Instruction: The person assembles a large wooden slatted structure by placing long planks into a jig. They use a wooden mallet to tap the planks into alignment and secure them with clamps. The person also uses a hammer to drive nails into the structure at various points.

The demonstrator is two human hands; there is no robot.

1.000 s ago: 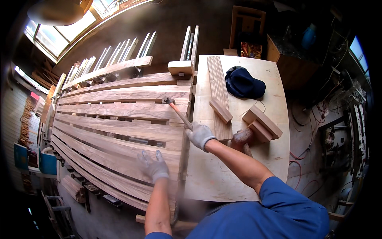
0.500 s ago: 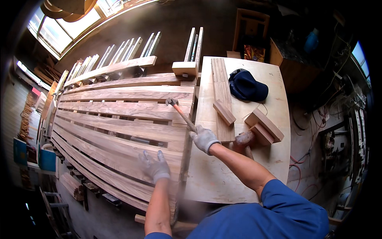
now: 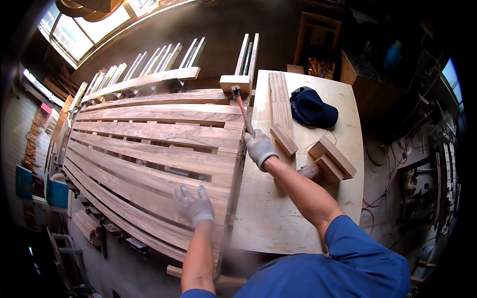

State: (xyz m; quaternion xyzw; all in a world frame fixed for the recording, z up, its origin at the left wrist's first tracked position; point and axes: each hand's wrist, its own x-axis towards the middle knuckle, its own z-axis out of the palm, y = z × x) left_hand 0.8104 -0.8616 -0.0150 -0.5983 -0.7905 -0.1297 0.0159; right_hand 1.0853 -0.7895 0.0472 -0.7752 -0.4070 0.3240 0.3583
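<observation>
In my gloved right hand (image 3: 261, 148) is a claw hammer (image 3: 243, 111), gripped by its handle. Its head is at the small wooden block (image 3: 233, 80) at the far right corner of a slatted wooden panel (image 3: 164, 130); whether the two touch I cannot tell. My gloved left hand (image 3: 196, 205) rests open on the near slats, fingers spread. Right of the panel, a plywood board (image 3: 261, 218) carries a long laminated wood strip (image 3: 280, 102), a short wood stick (image 3: 283, 139), two stacked wood blocks (image 3: 334, 160) and a brown mallet (image 3: 310, 171), partly hidden by my forearm.
A dark blue cap (image 3: 313, 108) lies on the plywood. Clamp bars (image 3: 247, 52) rise beyond the panel's far edge, behind a long wooden bar (image 3: 144, 84). Red hoses and cables (image 3: 368, 211) run over the floor at right. A ladder-like frame (image 3: 68, 251) stands lower left.
My right hand has moved the hammer away from me, its head going from over the slats to the block at the far corner. My left hand has stayed about where it was.
</observation>
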